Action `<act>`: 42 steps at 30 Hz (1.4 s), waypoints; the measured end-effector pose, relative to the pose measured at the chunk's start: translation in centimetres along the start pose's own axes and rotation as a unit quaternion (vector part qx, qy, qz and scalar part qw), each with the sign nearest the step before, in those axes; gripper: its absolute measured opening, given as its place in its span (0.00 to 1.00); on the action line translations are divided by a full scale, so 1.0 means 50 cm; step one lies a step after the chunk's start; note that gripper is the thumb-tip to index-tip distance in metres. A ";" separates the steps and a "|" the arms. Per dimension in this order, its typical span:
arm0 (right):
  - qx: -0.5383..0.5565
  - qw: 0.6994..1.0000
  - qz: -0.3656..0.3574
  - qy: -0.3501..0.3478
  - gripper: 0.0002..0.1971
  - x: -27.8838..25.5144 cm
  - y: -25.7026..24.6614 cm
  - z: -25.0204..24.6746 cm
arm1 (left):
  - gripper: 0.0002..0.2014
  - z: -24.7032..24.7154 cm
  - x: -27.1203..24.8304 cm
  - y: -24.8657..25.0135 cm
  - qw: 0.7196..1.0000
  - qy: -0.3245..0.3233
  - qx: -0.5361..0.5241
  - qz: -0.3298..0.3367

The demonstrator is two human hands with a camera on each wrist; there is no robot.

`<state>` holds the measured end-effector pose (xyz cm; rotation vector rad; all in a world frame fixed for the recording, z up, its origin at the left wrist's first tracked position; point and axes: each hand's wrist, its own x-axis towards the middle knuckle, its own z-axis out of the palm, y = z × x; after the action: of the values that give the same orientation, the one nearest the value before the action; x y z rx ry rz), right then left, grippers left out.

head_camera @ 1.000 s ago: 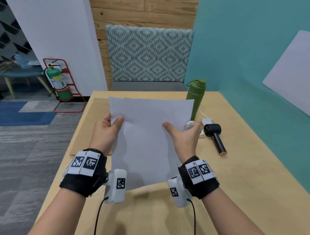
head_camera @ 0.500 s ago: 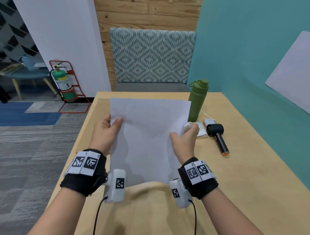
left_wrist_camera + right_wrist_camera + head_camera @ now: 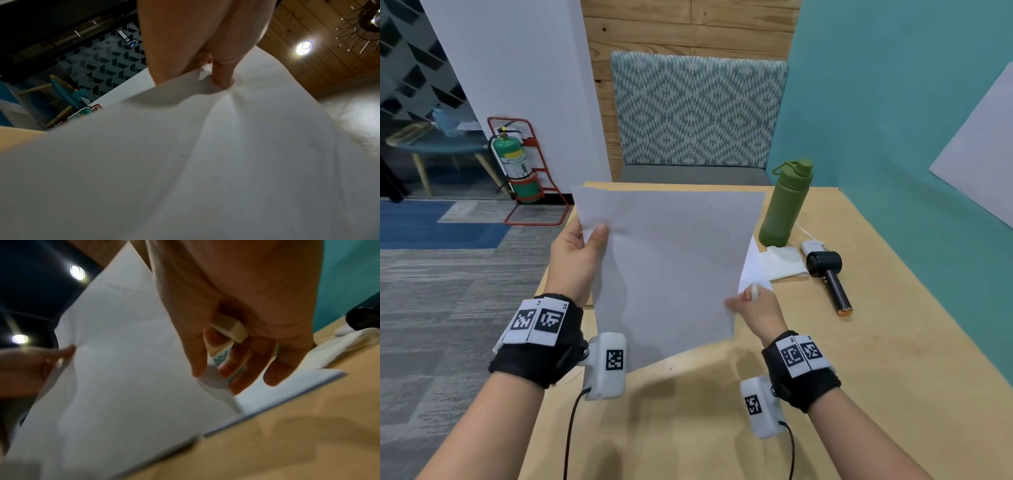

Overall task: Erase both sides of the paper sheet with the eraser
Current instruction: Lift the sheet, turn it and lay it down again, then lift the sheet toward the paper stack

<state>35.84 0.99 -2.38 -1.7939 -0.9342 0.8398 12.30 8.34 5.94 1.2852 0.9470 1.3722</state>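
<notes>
Now right hand [image 3: 751, 310] lower, paper sheet [image 3: 667, 270] tilted

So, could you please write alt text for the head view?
Two hands hold a white paper sheet up over a wooden table; the left hand pinches its upper left edge, the right hand its lower right edge while also holding an eraser.

The paper sheet [image 3: 671, 267] looked like thin matt white paper, a bit wrinkled. The counter [image 3: 876, 342] was smooth pale wood, kinda satin. The green bottle [image 3: 786, 202] had a matt finish, and the chair back [image 3: 698, 109] was woven patterned cloth.
</notes>
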 end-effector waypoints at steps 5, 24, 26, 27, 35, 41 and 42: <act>-0.142 0.982 0.049 -0.112 0.22 -0.029 0.064 -0.011 | 0.13 -0.019 0.012 0.009 0.999 0.041 -0.002 0.021; -0.298 0.953 0.051 -0.031 0.17 0.095 0.125 -0.069 | 0.14 -0.017 0.030 0.015 0.994 0.100 -0.017 0.050; -0.329 0.943 0.043 -0.017 0.16 0.128 0.129 -0.097 | 0.14 -0.018 0.029 0.011 0.993 0.106 -0.035 0.043; -0.353 0.935 0.029 -0.032 0.16 0.143 0.132 -0.106 | 0.14 -0.017 0.029 0.010 0.992 0.110 -0.042 0.037; -0.459 0.880 -0.064 -0.100 0.14 0.195 0.141 -0.092 | 0.15 0.004 0.035 -0.005 0.992 0.101 -0.068 0.011; -0.474 0.874 -0.051 -0.090 0.13 0.187 0.148 -0.071 | 0.15 0.034 0.033 -0.014 0.993 0.086 -0.081 -0.005; -0.428 0.899 -0.043 -0.075 0.15 0.184 0.144 -0.074 | 0.14 0.039 0.033 -0.016 0.993 0.084 -0.083 -0.008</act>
<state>45.10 5.33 -9.13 -2.4108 -1.6478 0.5334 14.44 9.93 5.77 1.0476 0.9320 1.5324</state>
